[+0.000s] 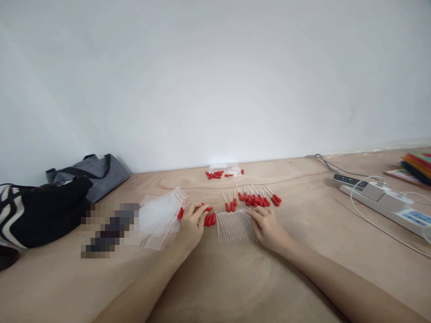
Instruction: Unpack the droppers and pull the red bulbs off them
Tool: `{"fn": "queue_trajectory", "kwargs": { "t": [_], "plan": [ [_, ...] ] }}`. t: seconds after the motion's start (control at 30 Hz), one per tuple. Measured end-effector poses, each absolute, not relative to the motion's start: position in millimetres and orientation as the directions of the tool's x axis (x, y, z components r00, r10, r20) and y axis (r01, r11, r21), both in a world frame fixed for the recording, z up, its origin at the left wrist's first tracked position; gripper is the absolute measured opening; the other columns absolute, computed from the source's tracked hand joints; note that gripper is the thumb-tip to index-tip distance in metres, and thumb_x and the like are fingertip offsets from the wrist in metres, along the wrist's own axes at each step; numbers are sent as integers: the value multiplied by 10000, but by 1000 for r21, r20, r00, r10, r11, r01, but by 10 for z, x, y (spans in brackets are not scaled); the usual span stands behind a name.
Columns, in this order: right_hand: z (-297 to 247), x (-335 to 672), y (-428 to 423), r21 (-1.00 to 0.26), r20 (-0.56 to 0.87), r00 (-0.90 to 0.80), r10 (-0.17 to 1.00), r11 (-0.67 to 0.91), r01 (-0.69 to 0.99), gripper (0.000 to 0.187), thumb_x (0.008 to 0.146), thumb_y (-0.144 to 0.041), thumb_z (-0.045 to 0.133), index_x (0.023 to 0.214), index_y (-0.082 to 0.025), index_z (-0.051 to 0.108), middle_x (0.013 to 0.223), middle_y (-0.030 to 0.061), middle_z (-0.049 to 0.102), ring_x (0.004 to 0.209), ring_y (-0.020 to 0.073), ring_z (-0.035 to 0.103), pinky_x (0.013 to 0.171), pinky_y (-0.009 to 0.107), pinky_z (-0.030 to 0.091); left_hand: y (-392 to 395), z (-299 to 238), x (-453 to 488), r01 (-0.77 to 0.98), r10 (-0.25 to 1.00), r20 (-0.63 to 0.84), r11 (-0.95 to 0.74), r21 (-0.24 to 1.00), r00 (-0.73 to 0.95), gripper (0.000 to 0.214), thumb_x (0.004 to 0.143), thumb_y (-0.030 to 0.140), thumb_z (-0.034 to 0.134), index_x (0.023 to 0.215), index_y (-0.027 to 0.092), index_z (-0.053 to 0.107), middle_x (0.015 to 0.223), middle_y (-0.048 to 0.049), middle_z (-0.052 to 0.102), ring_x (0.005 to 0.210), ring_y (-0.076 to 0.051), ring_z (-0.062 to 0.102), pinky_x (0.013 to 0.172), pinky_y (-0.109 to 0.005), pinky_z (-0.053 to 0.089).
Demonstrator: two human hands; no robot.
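Observation:
My left hand (192, 224) bends over a small group of red rubber bulbs (210, 219), its fingers closing at one of them; the fingertips are partly hidden. Right of that group lies a row of clear dropper tubes (235, 228), side by side on the table. At the row's right end is my right hand (269, 228), fingers stretched over the tubes' upper ends and thumb apart. Whether it touches a tube is hard to see. Behind the row lie several assembled droppers (257, 199), red bulbs towards me and clear stems pointing away.
Clear zip bags (160, 217) lie left of my left hand. More loose red bulbs (214, 175) sit by a plastic bag (225, 168) near the wall. A power strip (387, 202) with cables stands right; a striped bag (107, 177) and black bag (50, 211) stand left.

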State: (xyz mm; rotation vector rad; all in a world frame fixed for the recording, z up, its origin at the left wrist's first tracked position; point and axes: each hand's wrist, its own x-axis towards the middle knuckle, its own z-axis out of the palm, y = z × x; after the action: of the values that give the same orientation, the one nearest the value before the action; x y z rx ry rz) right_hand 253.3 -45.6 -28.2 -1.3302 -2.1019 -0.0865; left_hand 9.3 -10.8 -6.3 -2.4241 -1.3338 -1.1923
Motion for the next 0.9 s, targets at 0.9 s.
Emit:
{"fn": "queue_trajectory", "kwargs": {
  "t": [0.9],
  "plan": [
    [-236,2328,-565,-195,550,-337,764,510,838,196,859,-275,420,874,-201,600,872,53,592,869,194,481,811,405,259,74,95,-128,932,877,474,-237,276,82,225,779,406,483,855,227,596,827,-23,688,869,-229,563,866,-453,218]
  ]
}}
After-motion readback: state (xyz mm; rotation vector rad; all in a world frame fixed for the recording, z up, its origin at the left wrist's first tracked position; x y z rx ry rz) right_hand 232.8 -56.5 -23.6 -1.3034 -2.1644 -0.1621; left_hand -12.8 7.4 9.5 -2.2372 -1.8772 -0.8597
